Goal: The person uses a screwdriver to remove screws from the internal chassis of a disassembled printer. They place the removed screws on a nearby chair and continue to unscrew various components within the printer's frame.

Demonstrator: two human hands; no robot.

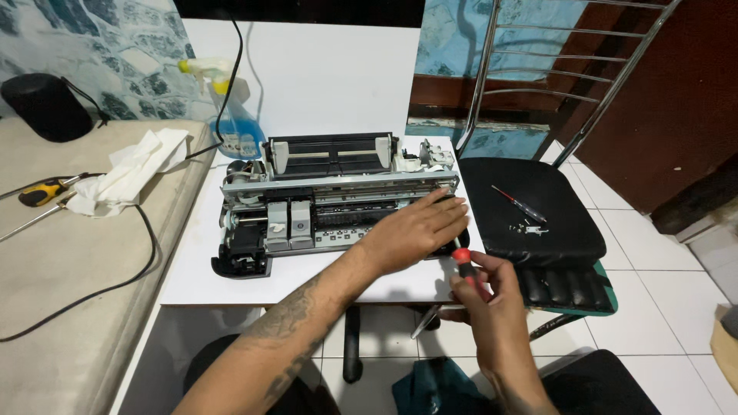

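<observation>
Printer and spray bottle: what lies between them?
In the head view, only bare white table and a black cable running down past the spray bottle lie beside the printer.

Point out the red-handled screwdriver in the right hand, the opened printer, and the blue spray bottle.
red-handled screwdriver point(464, 261), head view, on its red handle.
opened printer point(338, 201), head view, on its exposed middle mechanism.
blue spray bottle point(240, 127), head view, on its blue body.

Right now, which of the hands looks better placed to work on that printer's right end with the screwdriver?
Probably the right hand: it grips the red screwdriver beside the printer. The left hand lies flat on it.
</observation>
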